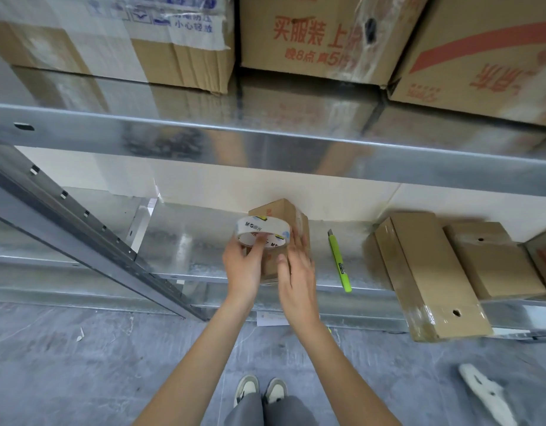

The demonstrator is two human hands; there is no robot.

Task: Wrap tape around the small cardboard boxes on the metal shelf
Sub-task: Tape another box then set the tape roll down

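A small cardboard box (pixel 285 215) stands upright on the lower metal shelf (pixel 188 250), near its front edge. My left hand (pixel 244 265) holds a white roll of clear tape (pixel 259 232) against the box's upper left side, fingers hooked through the roll's core. My right hand (pixel 296 272) lies flat against the box's right front face, fingers straight and pressing on it. Much of the box's front is hidden behind both hands.
A green utility knife (pixel 339 262) lies on the shelf right of the box. Further right are a long taped box (pixel 425 272) overhanging the edge and another box (pixel 492 259). Large cartons (pixel 311 38) fill the upper shelf. A slanted metal upright (pixel 81 229) crosses at left.
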